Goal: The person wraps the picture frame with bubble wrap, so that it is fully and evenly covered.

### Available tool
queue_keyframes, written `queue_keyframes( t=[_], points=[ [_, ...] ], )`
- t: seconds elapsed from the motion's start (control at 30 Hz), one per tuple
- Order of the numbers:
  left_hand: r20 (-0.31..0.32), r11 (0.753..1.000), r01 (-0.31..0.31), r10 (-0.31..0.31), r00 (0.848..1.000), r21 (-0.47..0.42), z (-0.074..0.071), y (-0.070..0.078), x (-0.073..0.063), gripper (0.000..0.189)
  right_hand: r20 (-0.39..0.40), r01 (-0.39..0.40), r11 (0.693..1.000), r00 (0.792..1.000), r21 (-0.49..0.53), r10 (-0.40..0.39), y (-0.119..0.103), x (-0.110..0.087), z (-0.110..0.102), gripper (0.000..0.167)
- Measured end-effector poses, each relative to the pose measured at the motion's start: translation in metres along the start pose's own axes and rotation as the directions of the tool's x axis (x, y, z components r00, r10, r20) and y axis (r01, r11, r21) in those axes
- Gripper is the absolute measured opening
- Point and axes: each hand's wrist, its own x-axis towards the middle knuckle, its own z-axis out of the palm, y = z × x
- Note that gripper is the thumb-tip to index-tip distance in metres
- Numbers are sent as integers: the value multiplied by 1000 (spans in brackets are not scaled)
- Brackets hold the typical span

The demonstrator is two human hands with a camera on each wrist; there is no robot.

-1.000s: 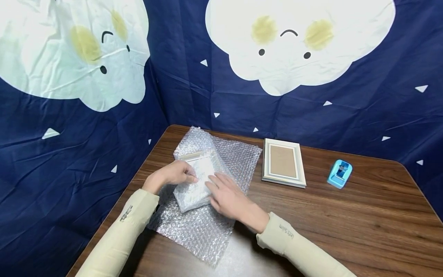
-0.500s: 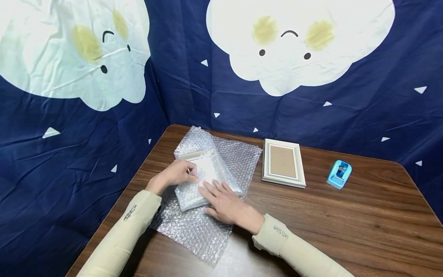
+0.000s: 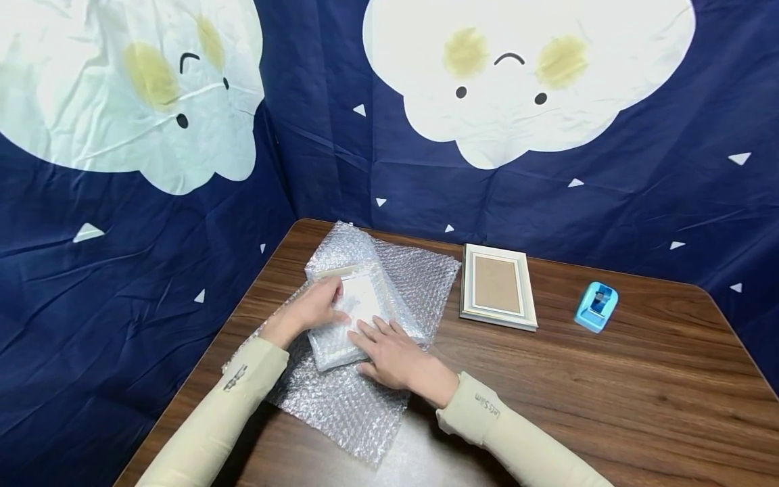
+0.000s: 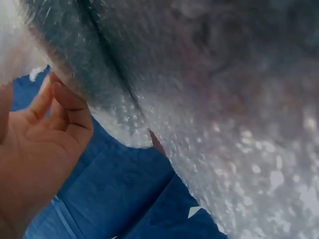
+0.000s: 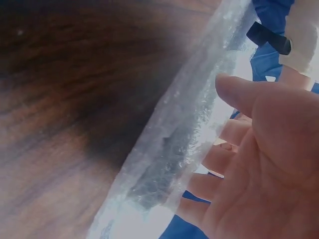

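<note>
Your left hand [image 3: 313, 302] has its fingers curled at the left edge of the transparent bubble-wrap sheet [image 3: 349, 409], and it seems to grip the film there, with the thumb on top; the left wrist view shows the fingertips against an edge of the plastic. Your right hand [image 3: 395, 355] lies palm down with its fingers extended and spread, pressing on the wrapped bundle and grasping nothing.

The pale, cream-edged rectangular frame [image 3: 359, 295] lies flat between your hands: just to the right of your left thumb, and ahead and to the left of your right palm, with the right fingertips resting on the film over its nearer part. Its pale face shows through the plastic.

The wrapping looks partway along. Film already covers the frame, but the far and right portions of the sheet lie spread out beyond it, the near portion is flat on the brown wood-grain table [image 3: 608, 392], and more loose film shows beneath your left forearm. Those parts appear left to fold in, and I can make out no tape on the bundle.

Farther right, a cream picture frame with a brown backing [image 3: 498, 283] lies unwrapped, and beyond it sits a light-blue plastic tape dispenser [image 3: 598, 306], untouched.
</note>
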Motion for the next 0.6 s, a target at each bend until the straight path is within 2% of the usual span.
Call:
queue_keyframes(
  t=[0.1,0.2,0.3,0.4,0.5,0.6],
  points=[
    [-55,998,54,-53,997,11,1,-2,0,48,15,-8,1000,1000,-2,8,-1,1,-2,62],
    [-59,995,96,-95,994,17,0,-5,3,50,29,-18,1000,999,0,18,-1,1,-4,61],
    [-44,994,111,-110,993,18,-4,-10,7,48,36,-26,1000,999,1,26,-1,2,-5,61],
    [-77,992,123,-121,990,21,-10,-18,14,38,42,-29,1000,999,8,29,-2,2,-5,60],
    [-129,988,152,-149,980,13,-16,-27,24,29,52,-33,999,998,11,33,-2,3,-6,60],
    [-138,976,216,-218,966,-35,-24,-38,33,25,51,-35,999,998,8,35,-4,4,-5,60]
  ],
)
